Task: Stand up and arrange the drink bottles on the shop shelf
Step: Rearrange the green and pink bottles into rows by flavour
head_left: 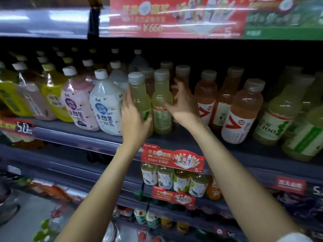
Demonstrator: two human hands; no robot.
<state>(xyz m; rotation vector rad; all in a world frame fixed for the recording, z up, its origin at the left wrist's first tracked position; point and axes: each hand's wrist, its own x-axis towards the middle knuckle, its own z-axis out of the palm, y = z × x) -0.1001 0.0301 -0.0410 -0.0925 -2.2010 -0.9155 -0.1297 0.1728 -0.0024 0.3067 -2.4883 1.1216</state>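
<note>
Standing near the front edge of the shelf (pixel 108 137), two pale-green drink bottles (pixel 161 103) sit upright side by side. My left hand (pixel 134 117) lies with straight fingers against the left bottle; my right hand (pixel 181 103) is spread open, fingers touching the right one. White yoghurt-drink bottles (pixel 106 105) lean on the left; orange drink bottles (pixel 241 112) stand on the right.

— Where are your hands?
— Both up at the shelf (pixel 97 137), near its front edge. My left hand (pixel 134 117) lies flat against a pale green bottle (pixel 139 95).
— And the right?
— My right hand (pixel 181 103), fingers spread, touches the second pale green bottle (pixel 161 102), just beside the first. Orange bottles (pixel 243 110) stand to the right.
</note>
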